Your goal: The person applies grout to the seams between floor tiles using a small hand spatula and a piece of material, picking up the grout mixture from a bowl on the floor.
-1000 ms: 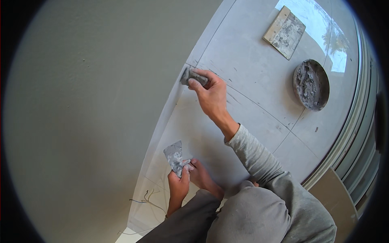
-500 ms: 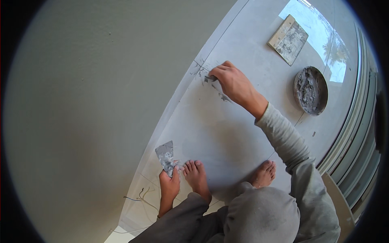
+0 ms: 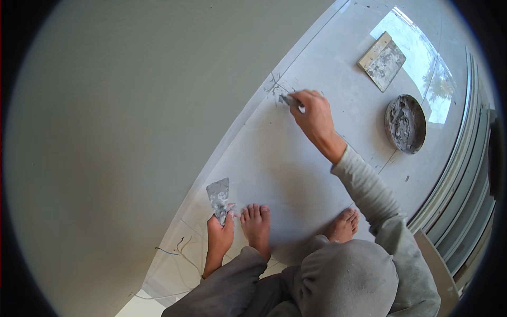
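The right hand [image 3: 315, 119] is above the floor [image 3: 264, 164], near the left edge where the tiles meet the pale skirting [image 3: 244, 120]. Its thumb and fingers are pressed together on a small grey-smeared scraper [image 3: 287, 100], whose dark end pokes out past the fingertips towards the skirting. The knuckles cover most of this tool and the hand is a little blurred, so I cannot tell whether it touches the tile. Grey smears [image 3: 282, 87] mark the floor around a joint, just beyond that end.

The left hand [image 3: 220, 235] is lower down, beside the left foot [image 3: 256, 227], its fingers closed round the handle of a putty knife [image 3: 218, 195]. The blade, coated in grey, rises from the grip beyond the thumb, near the floor's left edge; the handle is hidden in the hand.

Towards the floor's right edge, near the sliding-door tracks [image 3: 455, 174], sits a round pan [image 3: 387, 127] of grey paste [image 3: 404, 124]. A wide flat blade with a pale handle strip [image 3: 382, 62] lies farther off, towards the far right corner. Loose wires [image 3: 182, 248] come out near the skirting, below and left of the left hand. The grey-clad knees [image 3: 348, 280] block the near part of the floor.
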